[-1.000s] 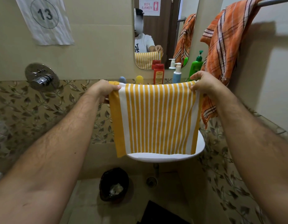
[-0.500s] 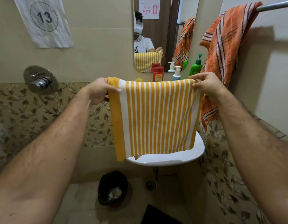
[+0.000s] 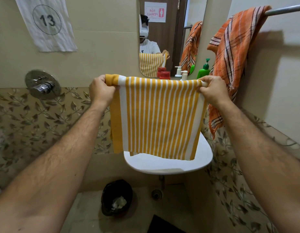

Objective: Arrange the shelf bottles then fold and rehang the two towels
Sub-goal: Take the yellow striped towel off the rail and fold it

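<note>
left hand (image 3: pixel 101 91) and right hand (image 3: pixel 212 90) pinch top corners of yellow striped towel (image 3: pixel 157 118); towel hangs folded between both grips, over white sink (image 3: pixel 203 158). orange towel (image 3: pixel 233 52) on rail (image 3: pixel 287 10), right.

sink (image 3: pixel 193 165) white, wall-mounted | bin (image 3: pixel 116 197) black, on floor | paper sign (image 3: pixel 46 22) "13" | mirror (image 3: pixel 162 31)

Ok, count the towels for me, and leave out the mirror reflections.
2. The yellow striped towel is held up over the sink by the left hand and right hand. The orange plaid towel hangs on the rail at right.
</note>
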Demonstrator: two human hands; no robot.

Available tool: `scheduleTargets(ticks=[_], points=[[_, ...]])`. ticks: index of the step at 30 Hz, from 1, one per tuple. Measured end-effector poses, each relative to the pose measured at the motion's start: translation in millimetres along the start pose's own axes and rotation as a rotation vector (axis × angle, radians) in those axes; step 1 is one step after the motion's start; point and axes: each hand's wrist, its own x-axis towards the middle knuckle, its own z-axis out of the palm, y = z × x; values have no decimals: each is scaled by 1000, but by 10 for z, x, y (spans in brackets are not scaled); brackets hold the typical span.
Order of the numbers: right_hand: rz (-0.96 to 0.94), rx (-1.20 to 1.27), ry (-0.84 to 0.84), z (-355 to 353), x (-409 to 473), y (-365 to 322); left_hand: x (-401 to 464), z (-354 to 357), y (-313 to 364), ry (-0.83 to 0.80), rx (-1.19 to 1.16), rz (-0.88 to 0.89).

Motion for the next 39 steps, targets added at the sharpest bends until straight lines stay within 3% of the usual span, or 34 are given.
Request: scheduleTargets(ticks=[9,15,22,29,35,39], points=[[-21,97,37,-24,11,2,-33,-77,-54,-29,-284,8],[9,81,58,-41,93,115,-97,-87,55,-83,-325,63],[249,530,-233,-183,4,209,-42,-155,124,-176,-480,-13],[341,916,-293,-119,-31,349,-88,-195,138,-351,-684,-184],[339,1026,-350,-84,85,465,-125,-183,350,-405,-729,-215],[398,1006,-294,40,102,543,-138,-112,595,-407,-704,-187]])
